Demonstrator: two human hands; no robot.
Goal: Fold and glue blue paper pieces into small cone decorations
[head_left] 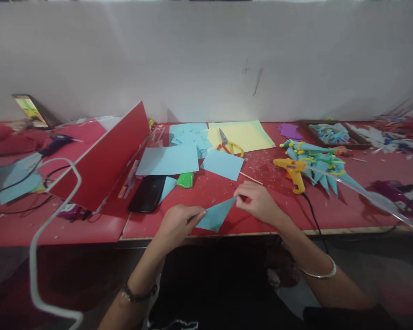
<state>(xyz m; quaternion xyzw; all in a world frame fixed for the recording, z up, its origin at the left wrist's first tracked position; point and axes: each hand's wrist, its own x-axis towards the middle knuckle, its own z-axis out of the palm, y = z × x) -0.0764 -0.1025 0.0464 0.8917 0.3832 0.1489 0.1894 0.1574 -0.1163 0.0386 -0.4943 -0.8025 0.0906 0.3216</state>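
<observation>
A piece of blue paper (217,216), three-cornered in outline, hangs between my two hands just above the front of the red table. My left hand (181,224) pinches its left edge between thumb and fingers. At its upper right corner, my right hand (254,201) grips the tip with closed fingers. Beyond them lie a blue paper rectangle (223,164), a larger blue sheet (168,160) and a thin stick (251,178). A green packet (185,180) sits beside a small folded blue piece (168,187).
Scissors (231,145) rest on yellow sheets (251,135). A yellow glue gun (293,172) with a cord lies right, beside blue paper cones (325,167). A black phone (147,194) lies left, near an upright red board (106,158). A wooden tray (359,143) holds scraps.
</observation>
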